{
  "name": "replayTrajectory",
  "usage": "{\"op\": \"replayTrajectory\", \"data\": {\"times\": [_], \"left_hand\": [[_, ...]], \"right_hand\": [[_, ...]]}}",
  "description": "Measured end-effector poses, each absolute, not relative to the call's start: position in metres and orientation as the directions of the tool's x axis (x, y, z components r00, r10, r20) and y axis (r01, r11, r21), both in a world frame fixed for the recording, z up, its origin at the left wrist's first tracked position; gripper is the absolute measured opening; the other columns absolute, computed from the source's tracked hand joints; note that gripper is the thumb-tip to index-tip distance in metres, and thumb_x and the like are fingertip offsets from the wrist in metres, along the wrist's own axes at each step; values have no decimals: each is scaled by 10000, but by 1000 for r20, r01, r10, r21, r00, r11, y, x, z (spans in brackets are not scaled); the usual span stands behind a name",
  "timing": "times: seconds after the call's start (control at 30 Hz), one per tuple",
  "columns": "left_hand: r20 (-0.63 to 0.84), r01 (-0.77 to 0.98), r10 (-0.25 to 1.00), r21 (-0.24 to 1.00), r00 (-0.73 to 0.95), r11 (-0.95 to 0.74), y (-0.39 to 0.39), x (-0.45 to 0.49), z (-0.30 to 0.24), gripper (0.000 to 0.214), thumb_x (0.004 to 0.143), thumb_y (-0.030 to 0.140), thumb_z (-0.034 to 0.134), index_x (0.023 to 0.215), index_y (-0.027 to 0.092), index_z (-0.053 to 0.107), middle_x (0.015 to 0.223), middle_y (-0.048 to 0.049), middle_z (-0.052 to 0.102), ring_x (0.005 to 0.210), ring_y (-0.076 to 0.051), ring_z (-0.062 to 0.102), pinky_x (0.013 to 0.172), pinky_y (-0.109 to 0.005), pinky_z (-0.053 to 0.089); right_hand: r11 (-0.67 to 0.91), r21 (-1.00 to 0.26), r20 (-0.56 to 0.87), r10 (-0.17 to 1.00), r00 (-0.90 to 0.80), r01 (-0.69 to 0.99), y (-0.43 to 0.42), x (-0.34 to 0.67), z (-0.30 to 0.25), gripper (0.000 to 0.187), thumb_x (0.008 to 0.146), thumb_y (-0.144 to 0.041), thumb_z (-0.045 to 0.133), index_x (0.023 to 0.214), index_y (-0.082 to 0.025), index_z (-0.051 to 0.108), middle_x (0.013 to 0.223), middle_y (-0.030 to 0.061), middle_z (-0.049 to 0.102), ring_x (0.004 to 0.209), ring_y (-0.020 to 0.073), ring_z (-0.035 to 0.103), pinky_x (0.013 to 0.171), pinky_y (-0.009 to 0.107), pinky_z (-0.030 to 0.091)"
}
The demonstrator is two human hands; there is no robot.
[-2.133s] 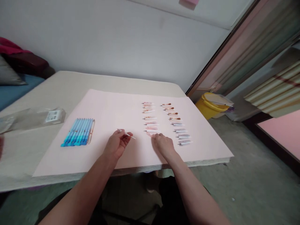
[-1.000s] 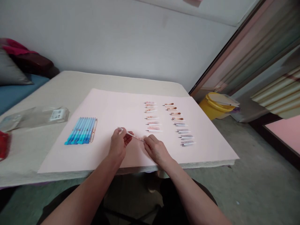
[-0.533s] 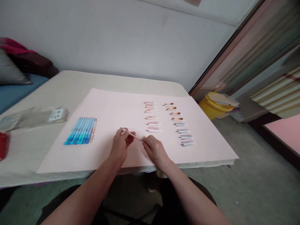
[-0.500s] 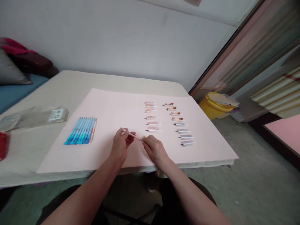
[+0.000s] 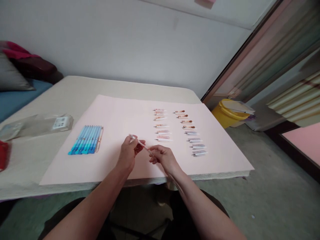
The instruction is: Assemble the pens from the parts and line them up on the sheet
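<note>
A slim pale pen [image 5: 141, 144] with pinkish markings slants between my two hands above the pink sheet [image 5: 120, 113]. My left hand [image 5: 128, 150] pinches its upper left part. At the lower right end, the fingers of my right hand [image 5: 161, 156] are closed on the same pen. Left of my hands lies a row of blue pens [image 5: 85, 140], side by side, with a pale pinkish pen [image 5: 99, 139] at its right edge. Beyond my right hand are two columns of short pen parts and thin refills: pinkish ones [image 5: 163, 137] and, farther right, brown-topped [image 5: 189, 127] and greyish ones [image 5: 198, 145].
On the cloth-covered table's left side lie a clear plastic package [image 5: 37, 126] with a white label and something red [image 5: 3, 155]. A yellow bucket [image 5: 228, 113] stands on the floor beyond the table's right side. A wall [image 5: 125, 40] rises behind the table.
My right hand has turned and shifted slightly down, its fingers now more extended along the pen's lower end. The pen tilts more steeply. My left hand stays nearly in place.
</note>
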State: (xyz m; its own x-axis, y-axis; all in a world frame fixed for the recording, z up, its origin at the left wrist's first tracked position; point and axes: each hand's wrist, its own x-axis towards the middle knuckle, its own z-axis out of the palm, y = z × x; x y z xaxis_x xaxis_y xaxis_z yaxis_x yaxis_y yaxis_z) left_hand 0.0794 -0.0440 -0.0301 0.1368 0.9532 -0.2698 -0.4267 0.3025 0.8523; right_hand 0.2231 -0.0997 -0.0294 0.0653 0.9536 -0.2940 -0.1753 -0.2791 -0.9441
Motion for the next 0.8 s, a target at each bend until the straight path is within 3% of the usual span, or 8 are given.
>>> {"op": "replayTrajectory", "data": {"times": [0.2,0.33,0.5,0.67,0.8], "left_hand": [[-297,-418,940,842,169,341,-47,81,-26,192,747,311,609,870,197,517,840,-59,666,794,-162,622,744,-312,465],[-290,-398,949,862,119,314,-47,81,-24,186,725,328,643,813,191,553,839,-24,615,767,-126,577,707,-266,454],[-274,-407,962,877,15,256,-44,78,-24,181,664,283,704,710,162,576,716,14,546,667,-85,515,673,-232,436],[-279,-489,958,828,69,276,-42,76,-19,230,663,183,671,881,157,599,815,-57,634,837,-168,597,783,-321,458],[-279,-433,960,863,23,261,-42,76,-20,180,687,243,666,847,180,611,882,-46,631,834,-144,585,742,-272,447]], "right_hand": [[-130,-948,-87,984,159,290,-102,216,-33,149,760,-276,581,861,-189,646,554,-40,546,486,107,546,509,218,424],[-87,-890,-8,984,176,447,-104,215,-34,125,787,-266,559,835,-199,653,559,-33,556,493,107,533,529,220,413],[-74,-910,-18,990,139,408,-103,213,-35,131,788,-272,561,839,-200,659,545,-37,550,475,102,522,512,214,403],[-162,-962,-140,984,112,219,-102,213,-35,132,773,-290,568,788,-183,644,464,-59,498,401,90,481,441,200,366],[-143,-963,-118,986,118,228,-102,213,-34,147,780,-301,567,796,-182,651,455,-62,493,405,86,479,451,199,368]]}}
